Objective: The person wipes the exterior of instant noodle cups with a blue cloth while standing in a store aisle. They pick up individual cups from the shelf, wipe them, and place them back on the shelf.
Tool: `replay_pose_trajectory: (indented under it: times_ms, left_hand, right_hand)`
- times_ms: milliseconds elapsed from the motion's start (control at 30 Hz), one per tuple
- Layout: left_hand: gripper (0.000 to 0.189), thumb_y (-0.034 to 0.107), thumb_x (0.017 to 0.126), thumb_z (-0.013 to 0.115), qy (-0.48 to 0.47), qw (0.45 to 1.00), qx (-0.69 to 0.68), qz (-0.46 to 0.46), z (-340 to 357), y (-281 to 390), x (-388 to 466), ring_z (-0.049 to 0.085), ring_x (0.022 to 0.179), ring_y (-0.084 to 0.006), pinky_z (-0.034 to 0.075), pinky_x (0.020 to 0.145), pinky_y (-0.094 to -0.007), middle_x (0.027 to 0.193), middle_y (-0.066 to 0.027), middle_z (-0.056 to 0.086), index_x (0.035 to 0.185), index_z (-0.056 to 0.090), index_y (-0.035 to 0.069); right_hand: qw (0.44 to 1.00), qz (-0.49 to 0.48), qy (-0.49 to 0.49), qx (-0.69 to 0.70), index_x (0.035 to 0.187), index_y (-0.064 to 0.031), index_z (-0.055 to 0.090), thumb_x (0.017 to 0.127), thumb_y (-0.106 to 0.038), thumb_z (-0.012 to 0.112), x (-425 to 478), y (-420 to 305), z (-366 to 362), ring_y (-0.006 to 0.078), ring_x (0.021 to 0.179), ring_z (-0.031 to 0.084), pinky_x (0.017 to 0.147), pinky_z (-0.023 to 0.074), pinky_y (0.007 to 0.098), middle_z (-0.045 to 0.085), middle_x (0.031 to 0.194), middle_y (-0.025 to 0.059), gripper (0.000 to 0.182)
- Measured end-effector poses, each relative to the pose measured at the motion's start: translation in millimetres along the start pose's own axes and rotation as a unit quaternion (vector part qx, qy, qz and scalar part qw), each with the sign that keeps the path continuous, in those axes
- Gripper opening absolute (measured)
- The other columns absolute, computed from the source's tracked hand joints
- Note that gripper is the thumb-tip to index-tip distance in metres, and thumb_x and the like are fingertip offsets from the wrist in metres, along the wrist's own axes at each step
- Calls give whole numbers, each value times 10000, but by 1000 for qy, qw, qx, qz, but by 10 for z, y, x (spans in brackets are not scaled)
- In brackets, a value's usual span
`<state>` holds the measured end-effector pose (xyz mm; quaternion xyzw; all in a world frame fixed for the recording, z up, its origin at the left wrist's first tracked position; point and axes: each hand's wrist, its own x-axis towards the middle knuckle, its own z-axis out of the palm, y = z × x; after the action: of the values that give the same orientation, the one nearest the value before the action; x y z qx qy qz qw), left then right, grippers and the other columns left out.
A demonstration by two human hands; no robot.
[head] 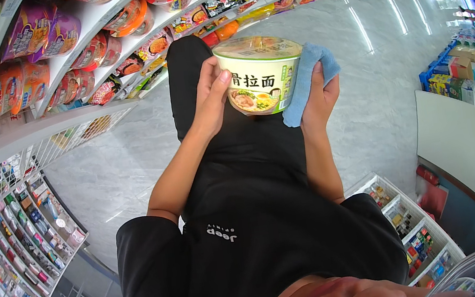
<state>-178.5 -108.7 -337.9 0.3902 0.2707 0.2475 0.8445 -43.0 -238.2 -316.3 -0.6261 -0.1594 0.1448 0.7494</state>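
A tub of instant noodles (pixel 255 83) is held up in front of me above my knees. Its wall is pale with a green rim, a food picture and writing; clear film covers the lid. My left hand (pixel 212 97) grips its left side, thumb on the front wall. A folded light blue cloth (pixel 308 81) lies against the tub's right side. My right hand (pixel 320 98) holds that cloth and presses it to the tub, with the fingers partly hidden behind the cloth.
Shelves (pixel 81 38) with noodle tubs and packets curve around the left and front. A wire rack (pixel 97 125) juts out below them. Small goods fill a shelf (pixel 27 242) at lower left. To the right stand a white counter (pixel 453 127) and a divided white basket (pixel 402 205).
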Motion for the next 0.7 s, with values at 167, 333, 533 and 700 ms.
replay_pose_trajectory:
  times_ms: [167, 333, 533, 700]
  left_hand:
    - [885, 534, 827, 705, -111, 990, -61, -66, -155, -115, -16, 521, 1246, -219, 409, 1064, -379, 1353, -143, 517, 1422, 337, -8]
    - [816, 480, 854, 693, -105, 988, -71, -86, -159, -152, -4, 537, 1228, -220, 426, 1045, -369, 1347, -165, 520, 1391, 361, -37]
    - [697, 336, 867, 714, -25, 999, -20, -43, -33, -163, -10, 550, 1173, -200, 430, 1017, -349, 1275, -137, 558, 1373, 390, -18]
    - [718, 320, 844, 741, -17, 1000, 20, -15, 45, -97, -24, 547, 1169, -198, 438, 1006, -352, 1271, -138, 548, 1371, 384, -13]
  right_hand:
    - [998, 57, -3, 36, 1207, -27, 550, 1031, -196, 493, -30, 4, -28, 70, 902, 594, 779, 496, 232, 631, 1060, 32, 250]
    - [997, 69, -8, 21, 1190, -25, 556, 1030, -183, 492, 12, 98, -6, 68, 901, 583, 781, 482, 227, 624, 1041, 22, 234]
    - [990, -20, -7, -139, 1075, -8, 575, 989, -166, 568, -4, 46, 48, 78, 849, 543, 753, 448, 236, 600, 947, 20, 180]
    - [965, -169, -38, -198, 932, -3, 549, 921, -133, 661, -77, -59, 107, 90, 732, 487, 655, 421, 249, 547, 791, 29, 171]
